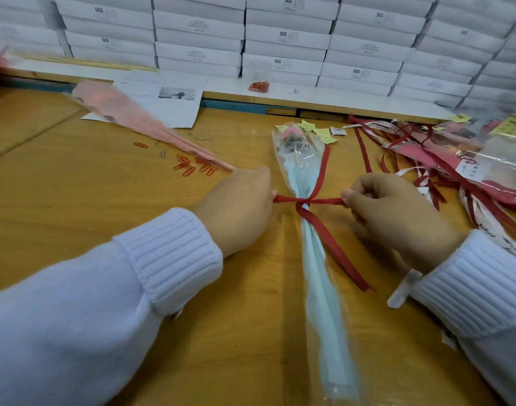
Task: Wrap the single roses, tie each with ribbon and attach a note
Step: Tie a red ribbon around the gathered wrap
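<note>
A single pink rose in a clear sleeve with pale blue paper, the wrapped rose (318, 259), lies lengthwise on the wooden table, bloom pointing away from me. A dark red ribbon (324, 232) is knotted around its narrow middle. My left hand (239, 209) pinches the ribbon's left loop. My right hand (397, 212) pinches the right loop, and both loops are stretched taut sideways from the knot. One ribbon tail runs up beside the sleeve and another trails down to the right. Small yellow notes (321, 131) lie just beyond the bloom.
A pink-wrapped sleeve (133, 118) lies at the left over a printed sheet (166, 98). Red paper clips (192, 167) are scattered beside it. Loose ribbons and finished wrapped roses (467, 159) pile up at the right. Stacked white boxes (280, 39) wall the back.
</note>
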A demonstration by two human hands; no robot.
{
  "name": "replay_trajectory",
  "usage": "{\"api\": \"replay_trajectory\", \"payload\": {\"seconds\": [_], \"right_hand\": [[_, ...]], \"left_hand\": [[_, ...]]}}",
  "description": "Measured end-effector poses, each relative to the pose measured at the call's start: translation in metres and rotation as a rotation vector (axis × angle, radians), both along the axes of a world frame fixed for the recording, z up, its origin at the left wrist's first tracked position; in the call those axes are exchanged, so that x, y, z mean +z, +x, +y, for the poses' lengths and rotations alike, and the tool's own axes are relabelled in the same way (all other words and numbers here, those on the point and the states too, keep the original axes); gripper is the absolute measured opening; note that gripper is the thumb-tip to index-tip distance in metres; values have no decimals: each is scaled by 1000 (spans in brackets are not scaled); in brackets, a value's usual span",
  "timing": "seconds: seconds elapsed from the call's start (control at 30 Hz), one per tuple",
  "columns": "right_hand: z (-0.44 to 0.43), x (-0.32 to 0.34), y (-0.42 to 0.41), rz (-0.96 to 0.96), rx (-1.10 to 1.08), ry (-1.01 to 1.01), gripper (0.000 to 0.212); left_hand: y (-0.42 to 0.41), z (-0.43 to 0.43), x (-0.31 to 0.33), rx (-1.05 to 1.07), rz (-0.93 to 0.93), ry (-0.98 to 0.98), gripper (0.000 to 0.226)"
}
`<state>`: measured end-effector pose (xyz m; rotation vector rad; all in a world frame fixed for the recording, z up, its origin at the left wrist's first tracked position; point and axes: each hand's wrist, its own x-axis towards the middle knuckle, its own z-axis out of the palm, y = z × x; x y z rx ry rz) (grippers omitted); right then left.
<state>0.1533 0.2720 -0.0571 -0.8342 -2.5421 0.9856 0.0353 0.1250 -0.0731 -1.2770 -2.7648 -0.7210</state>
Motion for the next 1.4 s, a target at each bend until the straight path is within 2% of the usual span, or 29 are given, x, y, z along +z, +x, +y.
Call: {"api": "replay_trajectory", "payload": {"seconds": [0.07, 0.17, 0.3, 0.43, 0.53, 0.7, 0.87, 0.97, 1.07, 1.17, 1.27, 1.33, 1.4], "right_hand": [[-1, 2, 0, 96, -8, -103, 27], [-5, 4, 2, 169, 13, -309, 25], [-9, 1, 0, 170, 75, -362, 25], [-10, -2, -2, 182, 96, -421, 10], [-7, -5, -1, 141, 136, -282, 21], [-5, -9, -3, 138, 161, -146, 10], [-6, -6, -1, 351, 205, -14, 18], [-8, 1, 3, 430, 354, -41, 20], [-9, 7, 8, 338, 510, -65, 33], [-7, 7, 9, 156, 527, -22, 41], [-6, 5, 8, 57, 549, -57, 32], [-5, 4, 7, 85, 516, -126, 23], [-3, 4, 6, 111, 464, -51, 15]], "left_hand": [[-1, -1, 0, -41, -125, 140, 18], [0, 2, -1, -61, -407, 397, 16], [1, 5, -7, -77, -587, 484, 6], [0, 6, -11, -130, -527, 412, 9], [1, 8, -11, -150, -426, 366, 8], [3, 8, -10, -148, -314, 316, 10], [3, 8, -11, -151, -251, 287, 12], [2, 9, -11, -128, -217, 296, 14], [1, 9, -12, -107, -214, 307, 14], [0, 8, -12, -99, -234, 320, 14], [0, 7, -12, -109, -288, 323, 12], [1, 7, -11, -107, -329, 334, 8], [2, 7, -11, -100, -379, 357, 9]]}}
